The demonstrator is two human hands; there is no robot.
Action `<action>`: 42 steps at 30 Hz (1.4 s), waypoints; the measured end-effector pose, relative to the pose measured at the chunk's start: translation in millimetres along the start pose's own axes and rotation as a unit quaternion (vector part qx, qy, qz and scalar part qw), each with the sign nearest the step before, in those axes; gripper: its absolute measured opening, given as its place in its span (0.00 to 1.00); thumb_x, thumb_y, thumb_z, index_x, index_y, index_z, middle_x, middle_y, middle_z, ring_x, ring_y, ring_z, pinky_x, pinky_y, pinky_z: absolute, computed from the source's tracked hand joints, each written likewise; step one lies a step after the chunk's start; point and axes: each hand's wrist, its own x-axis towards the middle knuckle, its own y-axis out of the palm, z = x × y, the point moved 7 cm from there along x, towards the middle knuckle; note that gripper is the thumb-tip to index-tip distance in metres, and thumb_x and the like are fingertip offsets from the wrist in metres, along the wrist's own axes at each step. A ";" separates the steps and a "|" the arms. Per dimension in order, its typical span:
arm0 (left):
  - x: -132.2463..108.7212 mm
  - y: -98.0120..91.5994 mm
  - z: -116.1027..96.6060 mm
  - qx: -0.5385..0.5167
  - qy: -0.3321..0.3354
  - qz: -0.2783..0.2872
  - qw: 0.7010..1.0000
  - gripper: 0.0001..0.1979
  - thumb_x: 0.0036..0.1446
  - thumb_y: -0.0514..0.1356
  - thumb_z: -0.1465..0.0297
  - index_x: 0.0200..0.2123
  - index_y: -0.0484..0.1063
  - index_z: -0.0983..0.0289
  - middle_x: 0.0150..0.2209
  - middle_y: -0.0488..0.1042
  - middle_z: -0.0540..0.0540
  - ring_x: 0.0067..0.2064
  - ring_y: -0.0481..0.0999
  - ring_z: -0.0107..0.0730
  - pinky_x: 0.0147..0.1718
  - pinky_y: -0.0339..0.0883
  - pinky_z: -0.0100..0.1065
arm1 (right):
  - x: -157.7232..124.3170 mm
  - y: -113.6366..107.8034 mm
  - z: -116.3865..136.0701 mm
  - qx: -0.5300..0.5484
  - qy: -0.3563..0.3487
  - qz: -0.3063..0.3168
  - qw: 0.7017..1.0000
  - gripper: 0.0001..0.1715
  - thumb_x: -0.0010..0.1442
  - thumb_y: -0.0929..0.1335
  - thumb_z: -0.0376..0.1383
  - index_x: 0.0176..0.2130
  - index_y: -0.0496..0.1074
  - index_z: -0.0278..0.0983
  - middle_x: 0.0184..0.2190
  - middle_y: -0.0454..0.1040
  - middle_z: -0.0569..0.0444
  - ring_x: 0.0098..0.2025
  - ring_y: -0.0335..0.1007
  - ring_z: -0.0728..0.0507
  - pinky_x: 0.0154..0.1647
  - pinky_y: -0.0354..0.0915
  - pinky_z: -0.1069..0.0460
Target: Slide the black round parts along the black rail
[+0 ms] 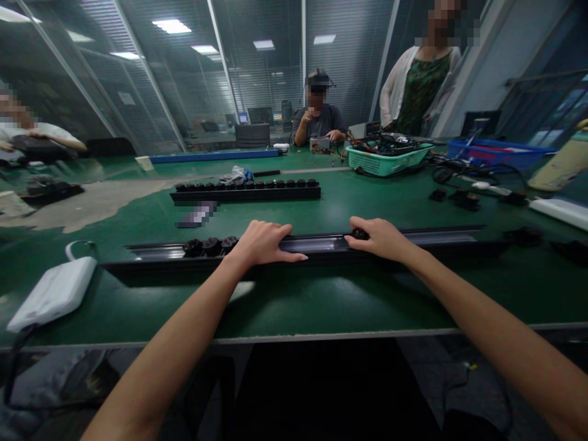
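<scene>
A long black channel rail (316, 244) with a shiny inner floor lies across the green table in front of me. Several round black socket-like modules (211, 246) sit in its left part. My left hand (261, 242) straddles the rail just right of these modules, thumb on the near wall and fingers at the far wall; some fingertips are hidden. Farther right, my right hand (379, 237) pinches a single round black module (359, 234) at the channel, between thumb and fingers. Whether that module touches the channel floor, I cannot tell.
Behind lies a second black rail (248, 193) filled with modules, with a phone-like item (197, 214) before it. A white power adapter (55, 291) is at left. A green basket (386, 160) of parts and loose black pieces (463, 199) lie right. Other people are around the table.
</scene>
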 end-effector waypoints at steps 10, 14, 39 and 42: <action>0.4 2.2 0.5 -0.009 -0.001 -0.002 1.000 0.41 0.50 0.43 0.33 0.40 0.73 0.62 0.36 0.79 0.60 0.35 0.77 0.43 0.27 0.50 0.34 | 1.0 -1.7 -0.2 -0.013 0.014 -0.020 1.000 0.12 0.57 0.63 0.45 0.30 0.58 0.41 0.23 0.62 0.57 0.26 0.57 0.47 0.29 0.49 0.52; 0.2 1.5 0.7 -0.002 -0.004 -0.002 1.000 0.42 0.49 0.42 0.32 0.40 0.72 0.62 0.36 0.79 0.60 0.35 0.77 0.43 0.27 0.49 0.34 | -0.3 -2.4 -0.3 -0.008 0.014 -0.009 1.000 0.12 0.57 0.62 0.46 0.31 0.59 0.41 0.23 0.62 0.57 0.26 0.58 0.46 0.29 0.49 0.53; 0.2 0.9 0.1 -0.001 -0.005 0.005 1.000 0.41 0.50 0.42 0.33 0.41 0.72 0.61 0.37 0.79 0.59 0.36 0.78 0.43 0.27 0.50 0.34 | -2.2 -4.6 -10.9 0.025 0.004 0.031 0.999 0.14 0.57 0.64 0.47 0.31 0.58 0.41 0.23 0.64 0.57 0.26 0.59 0.47 0.29 0.51 0.53; 0.1 1.2 0.1 -0.003 -0.005 0.008 1.000 0.41 0.50 0.42 0.33 0.40 0.72 0.62 0.37 0.79 0.60 0.36 0.77 0.44 0.28 0.52 0.34 | -2.1 -5.1 -11.7 0.026 0.001 0.036 0.999 0.14 0.57 0.63 0.47 0.30 0.57 0.41 0.23 0.63 0.58 0.26 0.59 0.47 0.28 0.50 0.53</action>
